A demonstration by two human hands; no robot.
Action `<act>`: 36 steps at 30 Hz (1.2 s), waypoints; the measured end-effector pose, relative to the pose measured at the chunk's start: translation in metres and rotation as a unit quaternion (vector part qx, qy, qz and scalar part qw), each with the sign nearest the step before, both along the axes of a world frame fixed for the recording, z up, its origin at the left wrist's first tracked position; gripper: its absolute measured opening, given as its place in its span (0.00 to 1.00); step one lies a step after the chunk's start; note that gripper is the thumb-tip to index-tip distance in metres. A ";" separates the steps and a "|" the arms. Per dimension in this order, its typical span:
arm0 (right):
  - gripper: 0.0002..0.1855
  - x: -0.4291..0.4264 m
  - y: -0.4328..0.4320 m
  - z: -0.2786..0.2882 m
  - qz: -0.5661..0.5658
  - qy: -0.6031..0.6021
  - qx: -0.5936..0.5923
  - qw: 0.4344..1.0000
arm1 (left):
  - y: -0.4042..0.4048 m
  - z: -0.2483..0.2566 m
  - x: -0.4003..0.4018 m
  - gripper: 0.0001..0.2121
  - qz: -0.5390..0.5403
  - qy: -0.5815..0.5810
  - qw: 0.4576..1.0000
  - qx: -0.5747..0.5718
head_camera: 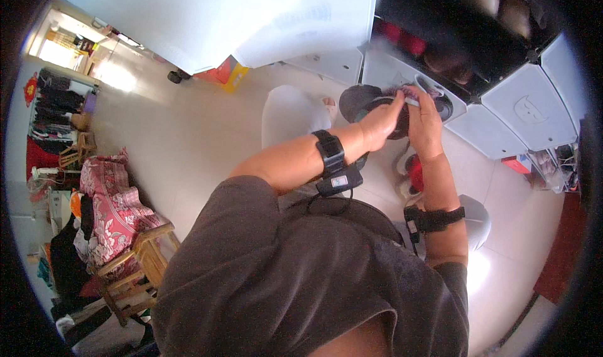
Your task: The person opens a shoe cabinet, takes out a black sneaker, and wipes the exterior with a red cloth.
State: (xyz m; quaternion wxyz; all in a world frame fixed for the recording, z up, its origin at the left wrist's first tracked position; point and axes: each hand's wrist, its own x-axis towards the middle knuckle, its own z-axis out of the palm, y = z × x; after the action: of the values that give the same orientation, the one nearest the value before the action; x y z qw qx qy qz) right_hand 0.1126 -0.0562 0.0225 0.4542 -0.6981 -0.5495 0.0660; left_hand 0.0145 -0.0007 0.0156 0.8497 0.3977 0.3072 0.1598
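Both of my hands are close together at the upper right of centre, in front of a low white cabinet panel [377, 67]. My left hand [384, 121] and my right hand [425, 121] press around a dark item that looks like footwear, with pinkish fluffy material [400, 91] at its top. Which parts each hand holds is hard to tell. A round black object [358, 102] lies beside my left hand, and another dark rounded one [443, 107] beside my right. Below the hands, a red item [415, 174] and a pale curved thing are on the floor between my legs.
White cabinet doors [525, 105] with cat-face marks stand at the right, by an open dark compartment [452, 32]. A large white door [301, 22] juts out above. An orange box [221, 72] is on the tiled floor. A wooden chair [153, 253] and floral cloth [110, 206] are at the left.
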 end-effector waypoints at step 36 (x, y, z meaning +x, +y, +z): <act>0.18 0.037 -0.014 0.016 -0.023 0.219 0.145 0.965 | 0.034 0.014 0.016 0.16 0.027 -0.346 0.888 -0.302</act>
State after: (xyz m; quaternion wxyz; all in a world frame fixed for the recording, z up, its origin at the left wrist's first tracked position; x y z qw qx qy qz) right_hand 0.1492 -0.0702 0.0390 0.6609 -0.6059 -0.4244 0.1264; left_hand 0.0306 0.0336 0.0294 0.9765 0.0326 0.0379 0.2096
